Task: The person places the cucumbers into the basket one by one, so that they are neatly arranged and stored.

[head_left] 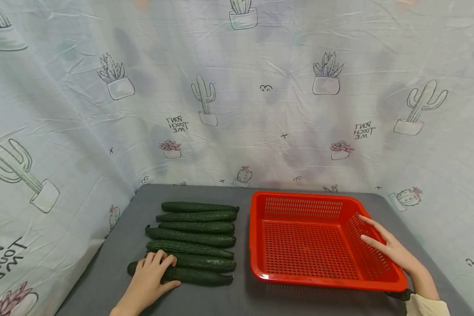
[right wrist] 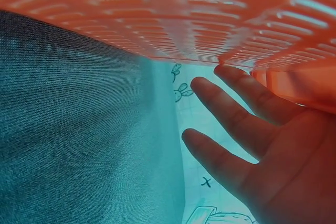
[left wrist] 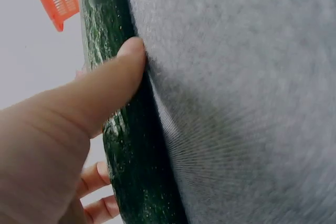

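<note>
Several dark green cucumbers lie side by side in a stack of rows on the left of the table in the head view. My left hand (head_left: 150,276) grips the nearest cucumber (head_left: 199,276), thumb along its near side and fingers over its far side. The left wrist view shows the thumb pressed along this bumpy cucumber, right above the grey cloth. On the right stands a red plastic basket (head_left: 256,245) with nothing in it. My right hand (head_left: 399,252) holds its right side, two digits over the rim inside and three fairly straight fingers (right wrist: 226,114) outside.
Grey cloth (head_left: 245,298) covers the table. Behind the nearest cucumber lie the other cucumbers (head_left: 197,237), close together. A pale curtain (head_left: 260,109) printed with cactus drawings surrounds the table at the back and both sides.
</note>
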A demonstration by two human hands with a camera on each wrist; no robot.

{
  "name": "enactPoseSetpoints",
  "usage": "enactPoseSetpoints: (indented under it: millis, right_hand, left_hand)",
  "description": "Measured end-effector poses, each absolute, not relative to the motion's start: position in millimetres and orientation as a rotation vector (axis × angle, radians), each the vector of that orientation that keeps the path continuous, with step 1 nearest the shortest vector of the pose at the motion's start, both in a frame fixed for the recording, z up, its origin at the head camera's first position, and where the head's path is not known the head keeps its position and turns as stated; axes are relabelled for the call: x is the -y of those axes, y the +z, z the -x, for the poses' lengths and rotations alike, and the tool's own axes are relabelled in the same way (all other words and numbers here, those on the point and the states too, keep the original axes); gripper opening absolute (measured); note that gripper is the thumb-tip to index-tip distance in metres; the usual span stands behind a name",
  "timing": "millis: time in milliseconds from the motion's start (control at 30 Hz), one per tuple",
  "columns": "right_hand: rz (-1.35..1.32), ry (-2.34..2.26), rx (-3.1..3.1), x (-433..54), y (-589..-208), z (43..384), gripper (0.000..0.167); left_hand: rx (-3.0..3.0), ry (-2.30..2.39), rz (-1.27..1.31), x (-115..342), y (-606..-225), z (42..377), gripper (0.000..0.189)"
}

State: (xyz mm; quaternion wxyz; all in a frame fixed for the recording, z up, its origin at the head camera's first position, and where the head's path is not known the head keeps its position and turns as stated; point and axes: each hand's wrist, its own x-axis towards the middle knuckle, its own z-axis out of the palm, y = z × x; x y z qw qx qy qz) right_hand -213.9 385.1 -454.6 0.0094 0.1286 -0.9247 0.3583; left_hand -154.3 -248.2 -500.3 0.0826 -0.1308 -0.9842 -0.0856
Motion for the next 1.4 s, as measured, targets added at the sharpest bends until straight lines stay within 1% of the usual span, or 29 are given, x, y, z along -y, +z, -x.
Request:
enactPoseSetpoints:
  millis: [167,567,767,900,967,1133,1267,1400]
  right_hand:
    - [-0.396,1.129,2.883,-386,-457,214,0.056]
    - [-0.392,1.216,2.874,-385,-457,213,0.055]
    - [-0.385,1.35,2.86,-385,-455,213,0.055]
    - [-0.393,1.31,2.86,-386,-455,214,0.056]
    - [-0.387,1.371,2.85,-386,-455,215,0.058]
    - [-0.365,1.497,2.821,-386,-455,215,0.063]
    - [-0.374,1.427,2.828,-388,-456,216,0.064]
    - [-0.377,1.448,2.827,-388,-458,216,0.063]
  left_hand:
    - [2.911,-0.192,0.451,248,-499,152,0.037]
    - [2.781,-0.086,0.52,250,-500,143,0.038]
    - [2.831,-0.174,0.506,251,-499,140,0.033]
    - [2.903,-0.257,0.492,251,-497,139,0.027]
    - [2.903,-0.259,0.497,252,-496,139,0.026]
    - [2.824,-0.245,0.513,252,-495,140,0.027]
    - [2.779,-0.283,0.522,251,-492,142,0.029]
    - [2.723,-0.277,0.523,250,-492,142,0.038]
